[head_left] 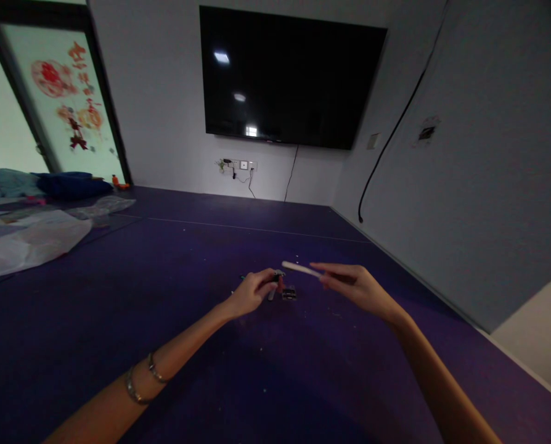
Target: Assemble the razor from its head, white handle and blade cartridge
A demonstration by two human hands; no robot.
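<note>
Near the middle of the head view, my left hand (251, 295) pinches a small dark piece (278, 276) with a pale edge; its kind is too small to make out. My right hand (356, 287) grips the end of a slim white stick (299, 268) between thumb and fingers. The stick points left, its rounded tip just above and beside the dark piece, and I cannot tell whether they touch. Below my left fingertips, a small black and clear item (289, 293) lies on the purple surface (201, 364), with a short grey piece (272, 295) close by. Two bracelets circle my left wrist.
White plastic sheeting (48, 237) and dark blue cloth (72, 185) lie at the far left. A large television (294, 77) hangs on the back wall above sockets (243, 165). A black cable (391, 132) runs down the right wall. Small white crumbs dot the purple surface.
</note>
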